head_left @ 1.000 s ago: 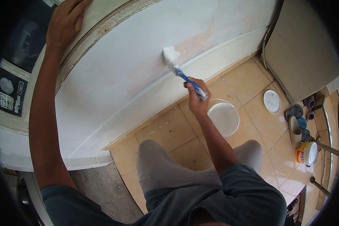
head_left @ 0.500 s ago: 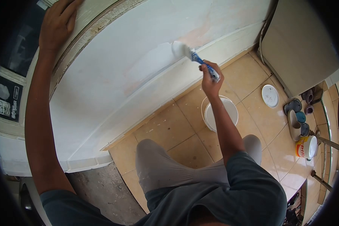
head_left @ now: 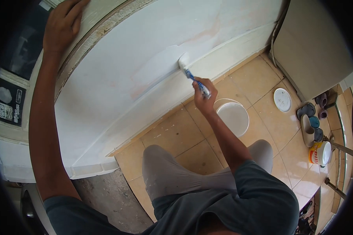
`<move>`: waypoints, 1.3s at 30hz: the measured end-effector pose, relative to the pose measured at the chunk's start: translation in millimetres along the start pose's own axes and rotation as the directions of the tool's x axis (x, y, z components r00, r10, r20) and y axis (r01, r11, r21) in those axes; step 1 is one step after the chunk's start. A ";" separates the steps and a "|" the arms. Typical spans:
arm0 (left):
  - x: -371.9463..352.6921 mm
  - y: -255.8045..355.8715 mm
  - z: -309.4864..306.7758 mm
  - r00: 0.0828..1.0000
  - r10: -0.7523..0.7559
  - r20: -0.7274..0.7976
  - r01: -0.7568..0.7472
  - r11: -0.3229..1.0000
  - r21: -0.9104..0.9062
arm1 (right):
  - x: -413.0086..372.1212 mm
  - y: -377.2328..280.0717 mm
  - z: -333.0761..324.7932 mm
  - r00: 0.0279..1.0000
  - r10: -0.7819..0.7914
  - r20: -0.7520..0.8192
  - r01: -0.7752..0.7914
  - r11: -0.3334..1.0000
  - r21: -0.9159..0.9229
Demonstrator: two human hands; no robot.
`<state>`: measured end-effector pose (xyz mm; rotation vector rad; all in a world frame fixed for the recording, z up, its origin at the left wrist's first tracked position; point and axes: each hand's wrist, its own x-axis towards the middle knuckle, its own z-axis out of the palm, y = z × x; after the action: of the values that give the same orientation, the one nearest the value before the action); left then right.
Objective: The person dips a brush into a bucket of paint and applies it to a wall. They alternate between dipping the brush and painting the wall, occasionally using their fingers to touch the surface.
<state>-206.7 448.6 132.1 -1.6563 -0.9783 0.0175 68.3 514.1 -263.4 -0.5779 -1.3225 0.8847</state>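
Observation:
My right hand (head_left: 204,96) is wrapped round the blue-and-white handle of a paintbrush (head_left: 189,73). White paint coats its bristles, which touch the low wall (head_left: 145,51) just above the skirting. Fresh white covers part of the wall, and faint pinkish patches show around it. Up at the left, my left hand (head_left: 62,29) lies on the pale window ledge (head_left: 94,17) with its fingers stretched out, holding nothing. Below my right wrist stands a bucket (head_left: 233,117) of white paint, partly hidden by the forearm.
A round white lid (head_left: 282,100) lies on the tiled floor (head_left: 184,137). Farther right are several shoes (head_left: 310,127) and a yellow-and-white tub (head_left: 321,152). A large grey panel (head_left: 317,47) stands at the wall's far end. My knees are close to the bucket.
My right hand has carried the paintbrush left and downward along the wall, so more pinkish wall is now white. My left hand stays on the ledge.

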 end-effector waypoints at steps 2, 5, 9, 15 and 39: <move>-0.8 -1.5 0.8 1.000 0.002 -0.007 -0.002 1.000 -0.010 | -28.9 -25.1 16.3 0.977 -0.007 0.215 -0.001 0.999 0.040; -3.0 -4.7 0.8 1.000 -0.001 -0.021 0.001 1.000 0.006 | -49.5 -53.8 35.6 0.921 -0.135 0.366 0.076 0.982 0.170; 0.0 -0.6 -2.7 0.998 -0.038 -0.057 0.036 0.999 -0.032 | -16.1 -79.9 45.0 0.888 -0.170 0.428 0.084 0.974 0.211; -3.0 1.0 -2.2 0.997 -0.059 -0.044 0.059 0.998 -0.020 | 78.0 -39.4 -1.1 0.977 -0.129 0.170 0.119 0.990 0.069; -3.8 -2.4 2.0 0.996 -0.028 -0.086 0.022 0.998 -0.061 | -83.7 -105.1 109.7 0.775 -0.314 0.549 0.272 0.949 0.160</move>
<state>-211.5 447.9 131.6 -1.6848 -0.9412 -0.1007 -16.4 373.4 -207.5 -0.0227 -1.8550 0.8685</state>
